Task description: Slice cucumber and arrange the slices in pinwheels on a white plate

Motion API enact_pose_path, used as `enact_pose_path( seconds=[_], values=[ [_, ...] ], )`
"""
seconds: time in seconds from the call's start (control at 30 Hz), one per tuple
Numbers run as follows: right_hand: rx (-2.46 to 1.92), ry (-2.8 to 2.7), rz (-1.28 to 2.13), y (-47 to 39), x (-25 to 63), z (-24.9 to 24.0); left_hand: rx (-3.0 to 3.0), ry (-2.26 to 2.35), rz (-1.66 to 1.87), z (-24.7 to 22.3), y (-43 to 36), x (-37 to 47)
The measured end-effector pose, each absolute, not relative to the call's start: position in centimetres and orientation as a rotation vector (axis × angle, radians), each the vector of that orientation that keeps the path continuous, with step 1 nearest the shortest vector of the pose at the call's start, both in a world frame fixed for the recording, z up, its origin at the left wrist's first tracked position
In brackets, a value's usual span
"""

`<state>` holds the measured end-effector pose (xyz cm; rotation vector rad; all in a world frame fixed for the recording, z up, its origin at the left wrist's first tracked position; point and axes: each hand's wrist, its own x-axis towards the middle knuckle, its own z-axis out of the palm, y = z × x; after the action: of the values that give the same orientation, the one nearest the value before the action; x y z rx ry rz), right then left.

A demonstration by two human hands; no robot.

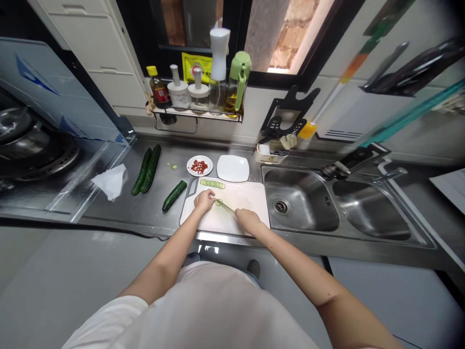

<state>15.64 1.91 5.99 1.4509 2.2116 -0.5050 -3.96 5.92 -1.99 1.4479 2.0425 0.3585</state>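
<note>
Along the near edge of the table lies a white cutting board. Over its right half, the right hand has its fingers closed around the handle of a knife, whose blade slants away toward the left hand. A firm, relaxed grip like this should let the wrist guide the edge; short, light strokes would suit so small a piece better than hard pressing.

The fingers of the left hand are bunched close together near the blade's tip, beside a round cucumber slice. Whether they pinch it cannot be told at this size. Fingertips tucked back, with the slice steadied flat, would be safest, since wet cucumber can slide and the tip points toward that hand.

To the left of the board, apart from it or just touching, rests a cucumber with a cut end. Near the board's far edge, cucumber slices overlap in a neat row; keeping them clear of the blade leaves working room. Farther left lie two whole cucumbers. Beyond the board sit an empty white square plate and a small round plate of chopped red pieces.
</note>
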Motion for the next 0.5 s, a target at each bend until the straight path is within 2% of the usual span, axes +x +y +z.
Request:
enact_pose_path(
  seconds=[0.5],
  values=[
    [1.437,2.226,-0.484,1.76,15.58,6.15,1.492,2.039,0.339,-2.06,6.00,-4.03]
  ],
)
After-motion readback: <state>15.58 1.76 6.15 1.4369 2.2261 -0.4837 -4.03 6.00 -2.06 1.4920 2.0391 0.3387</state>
